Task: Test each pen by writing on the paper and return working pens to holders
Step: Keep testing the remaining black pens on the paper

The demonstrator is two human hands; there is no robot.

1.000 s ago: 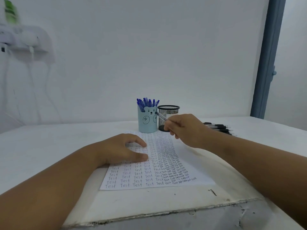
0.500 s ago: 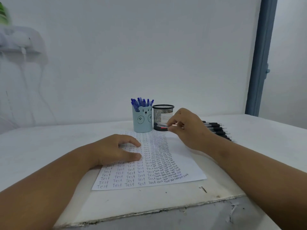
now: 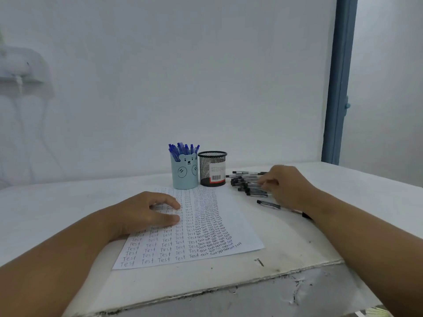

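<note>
On the white table (image 3: 68, 202), from my head view, I see the paper (image 3: 206, 225) lying between the two hands, filled with rows of "Test". The left hand (image 3: 146, 211) rests on its left part, fingers loosely curved, thumb and forefinger pressing the sheet, holding no pen.

Just beyond those fingers stands the blue bear holder (image 3: 185, 171), full of blue pens (image 3: 183, 149). Touching or nearly touching its right side is the black mesh holder (image 3: 212, 168), with a barcode label facing me; I cannot tell what is in it.

To the right of the mesh holder lies a heap of black-capped pens (image 3: 246, 183). The right hand (image 3: 288, 186) is at the heap's right end, its fingers curled in among the pens; blur keeps me from telling whether they grip one. One single pen (image 3: 268, 204) lies apart, nearer me than those fingers, just left of the wrist. A small dark mark (image 3: 259, 261) sits near the table's front edge, clear of the paper.
</note>
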